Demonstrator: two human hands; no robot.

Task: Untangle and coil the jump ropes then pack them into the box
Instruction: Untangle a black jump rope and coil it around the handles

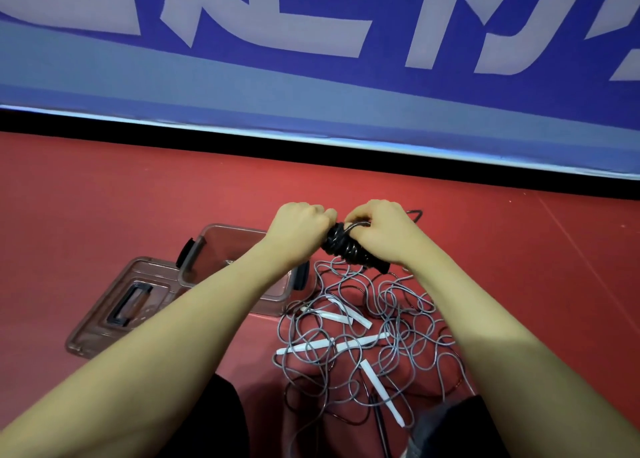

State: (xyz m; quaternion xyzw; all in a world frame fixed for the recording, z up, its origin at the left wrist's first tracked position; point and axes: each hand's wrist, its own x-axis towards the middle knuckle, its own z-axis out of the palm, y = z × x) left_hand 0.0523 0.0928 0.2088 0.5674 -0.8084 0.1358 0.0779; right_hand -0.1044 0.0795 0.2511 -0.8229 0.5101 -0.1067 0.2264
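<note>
The person's left hand point(300, 220) and right hand point(381, 230) meet above the red floor point(104, 197), at 12 o'clock from the rope pile. Both grips are closed round one black bundle of jump-rope handles wound with dark cord point(346, 249): the left hand curls over its upper end, the right hand's fingers pinch the cord turns at its top. The lower end of the bundle projects toward 5 o'clock, below the right wrist. A thin dark loop point(417, 214) shows past the right hand at 2 o'clock.

The tangled pile of grey jump ropes with slim white handles point(363, 336) lies on the floor directly under the hands. Several white handles lie crossed among the loops; individual ropes cannot be separated by eye. A dark stick-like handle point(379, 419) lies at the pile's 6 o'clock edge, partly cut off.

The clear, smoke-tinted plastic box with black side latches point(221, 242) stands at 9 o'clock from the pile, touching its outer loops. The left forearm crosses the box and hides most of its interior. The matching clear lid with a recessed black handle point(117, 305) lies flat at 8 o'clock of the box.

The blue banner with large pale characters point(311, 76) fills the top; the characters are cropped and cannot be read. No brand marking is legible on the box or ropes.
</note>
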